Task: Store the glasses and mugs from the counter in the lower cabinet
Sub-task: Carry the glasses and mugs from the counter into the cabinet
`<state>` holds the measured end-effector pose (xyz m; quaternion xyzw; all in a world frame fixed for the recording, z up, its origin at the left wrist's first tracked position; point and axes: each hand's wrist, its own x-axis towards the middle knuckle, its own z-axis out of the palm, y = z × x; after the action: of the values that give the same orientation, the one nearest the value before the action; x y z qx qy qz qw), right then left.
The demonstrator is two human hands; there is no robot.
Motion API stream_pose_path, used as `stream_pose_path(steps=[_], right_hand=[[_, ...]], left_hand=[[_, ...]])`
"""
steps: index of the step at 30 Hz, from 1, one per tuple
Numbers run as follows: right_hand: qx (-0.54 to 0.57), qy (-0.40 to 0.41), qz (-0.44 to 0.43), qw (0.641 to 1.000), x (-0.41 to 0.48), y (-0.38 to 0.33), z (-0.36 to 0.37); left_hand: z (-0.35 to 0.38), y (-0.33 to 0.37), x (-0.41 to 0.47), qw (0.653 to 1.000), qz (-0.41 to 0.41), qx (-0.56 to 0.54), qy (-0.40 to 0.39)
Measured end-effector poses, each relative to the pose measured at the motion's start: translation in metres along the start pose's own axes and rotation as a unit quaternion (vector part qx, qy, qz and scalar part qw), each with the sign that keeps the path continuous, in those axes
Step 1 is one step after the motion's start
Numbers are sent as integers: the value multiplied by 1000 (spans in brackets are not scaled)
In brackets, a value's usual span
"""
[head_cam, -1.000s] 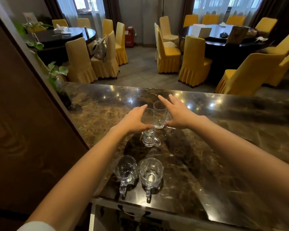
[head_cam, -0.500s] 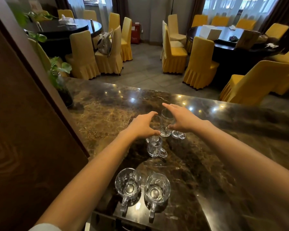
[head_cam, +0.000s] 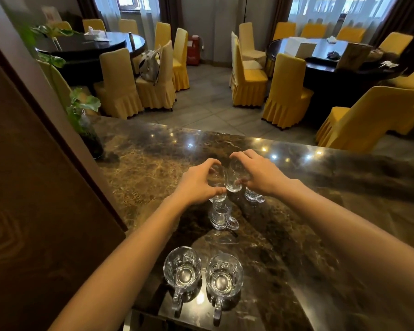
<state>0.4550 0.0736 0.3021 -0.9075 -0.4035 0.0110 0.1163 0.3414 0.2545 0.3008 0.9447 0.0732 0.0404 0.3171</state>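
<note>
Left hand [head_cam: 198, 185] curls round 1 glass [head_cam: 217, 187], right hand [head_cam: 261, 177] round a 2nd glass [head_cam: 234, 181], side by side at mid counter [head_cam: 153, 168] (1 per hand likely halves trips). 4 mugs [head_cam: 182, 271] stand untouched.

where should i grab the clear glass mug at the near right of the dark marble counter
By its handle, from the dark marble counter's near edge. The clear glass mug stands upright with the handle pointing toward the person, and a second glass mug sits close on its left, crowding a side grip.
</note>
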Motion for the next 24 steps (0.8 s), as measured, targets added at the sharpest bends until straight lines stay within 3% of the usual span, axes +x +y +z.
stream_pose_path(steps=[7,12,18,24], right_hand=[[61,175,-38,982,-29,-1,-36],[56,246,-53,966,-64,0,-68],[73,258,-25,963,-121,1,-86],[91,185,-3,978,-179,0,-79]], left_hand=[[-32,14,-15,993,50,-47,91],[-56,37,-37,990,77,-68,92],[-64,69,-70,989,106,-83,67],[-43,88,-92,988,134,-78,9]])
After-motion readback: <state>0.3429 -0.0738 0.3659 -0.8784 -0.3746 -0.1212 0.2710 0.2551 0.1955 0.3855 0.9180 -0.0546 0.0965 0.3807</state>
